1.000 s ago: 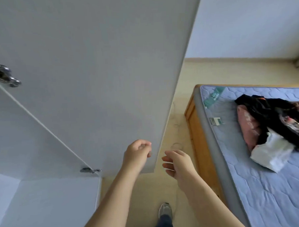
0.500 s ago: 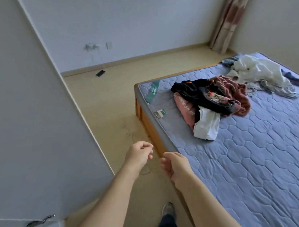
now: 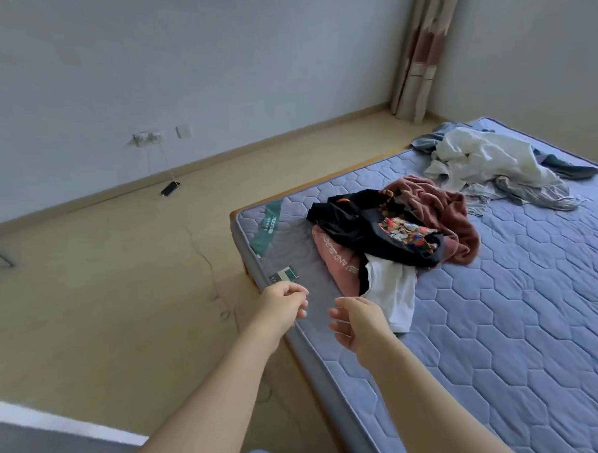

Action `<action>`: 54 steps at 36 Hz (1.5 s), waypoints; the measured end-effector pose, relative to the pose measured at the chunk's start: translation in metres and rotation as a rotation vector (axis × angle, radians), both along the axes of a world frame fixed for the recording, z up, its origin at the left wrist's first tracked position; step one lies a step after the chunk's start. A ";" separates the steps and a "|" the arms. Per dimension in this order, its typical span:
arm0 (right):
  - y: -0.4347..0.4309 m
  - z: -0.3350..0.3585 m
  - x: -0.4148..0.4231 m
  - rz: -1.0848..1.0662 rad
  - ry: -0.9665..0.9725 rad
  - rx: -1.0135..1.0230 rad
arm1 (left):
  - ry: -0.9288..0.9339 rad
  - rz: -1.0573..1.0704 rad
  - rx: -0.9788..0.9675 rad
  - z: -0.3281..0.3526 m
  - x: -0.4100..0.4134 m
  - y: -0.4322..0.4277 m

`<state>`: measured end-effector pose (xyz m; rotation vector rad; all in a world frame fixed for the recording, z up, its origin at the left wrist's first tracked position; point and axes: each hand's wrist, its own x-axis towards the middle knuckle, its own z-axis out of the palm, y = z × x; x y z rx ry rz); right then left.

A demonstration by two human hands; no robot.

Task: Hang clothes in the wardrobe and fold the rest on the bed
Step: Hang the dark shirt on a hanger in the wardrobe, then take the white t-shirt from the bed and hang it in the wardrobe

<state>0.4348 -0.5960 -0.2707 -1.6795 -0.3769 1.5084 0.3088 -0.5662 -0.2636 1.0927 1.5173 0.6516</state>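
Bedroom with pale beige floor (image 3: 105, 286) and white walls; lilac-blue quilted mattress (image 3: 517, 319) on a wooden bed frame across the right half of the frame. White wardrobe door (image 3: 59, 425), filling most of the view a second ago, now reduced to a strip at the lower left: turned from wardrobe to bed.

Left hand (image 3: 284, 304) and right hand (image 3: 358, 321) at lower centre, over the near edge of the mattress, both empty as before. Left fingers loosely curled; right fingers relaxed and slightly spread, a little more open than half a second ago, touching nothing.

Nearer heap of clothes just above the hands, centre right: black garment with a printed panel (image 3: 359, 230) over a pink garment with white lettering (image 3: 340, 269), a white garment (image 3: 393, 290) at the lower edge, a rust-brown knitted garment (image 3: 441, 213) behind. Second heap of white and grey garments (image 3: 486, 160) at the upper right, well apart from the first. Black phone (image 3: 170, 188) on a thin cable on the floor, upper left.

Probably the start of a fresh fetch from the nearer heap, the white garment lying closest to the right hand. Much of the task left, judging by two unsorted heaps and nothing folded.
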 end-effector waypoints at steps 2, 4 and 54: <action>0.007 -0.007 0.014 -0.037 0.008 -0.025 | 0.005 -0.026 -0.017 -0.007 0.014 0.011; 0.012 -0.015 0.027 -0.083 0.021 -0.051 | 0.005 -0.063 -0.033 -0.013 0.027 0.023; 0.077 -0.193 0.116 -0.708 0.124 -0.490 | 0.118 -0.463 -0.098 -0.229 0.212 0.207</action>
